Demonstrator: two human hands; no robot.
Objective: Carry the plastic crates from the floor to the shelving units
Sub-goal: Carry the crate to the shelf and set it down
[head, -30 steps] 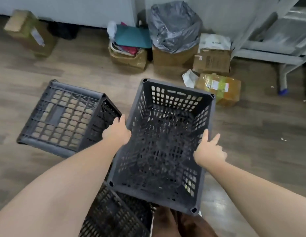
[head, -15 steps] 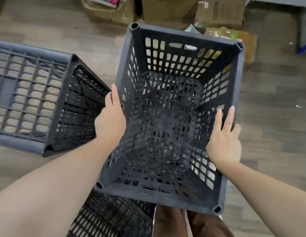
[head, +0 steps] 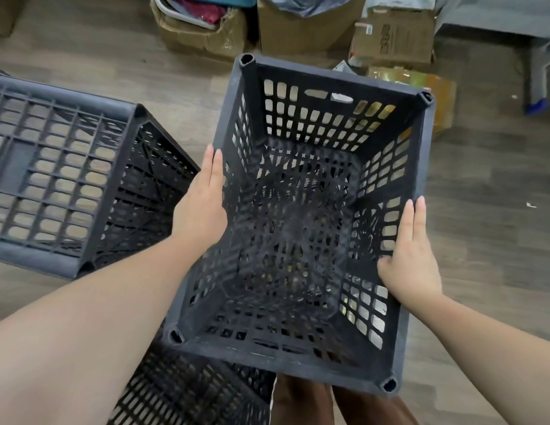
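An upright black plastic crate (head: 326, 124) with lattice walls fills the middle of the view, lifted off the floor between my hands. My left hand (head: 203, 204) presses flat on the outside of its left wall, fingers straight and pointing forward; its thumb is hidden. My right hand (head: 410, 256) lies along the right rim with straight fingers, and its thumb hooks inside the wall. A second black crate (head: 62, 176) lies tipped over on the floor to the left. A third black crate (head: 191, 391) sits below the held one near my legs.
Several cardboard boxes (head: 393, 35) and a yellow-wrapped parcel (head: 436, 90) crowd the floor just beyond the held crate. A grey metal frame leg with a blue foot (head: 536, 105) stands at the far right. Wood-look floor (head: 488, 185) shows to the right.
The crate has come up closer to the camera. Both hands slid forward along its side walls and flattened, and the right thumb now sits inside the rim.
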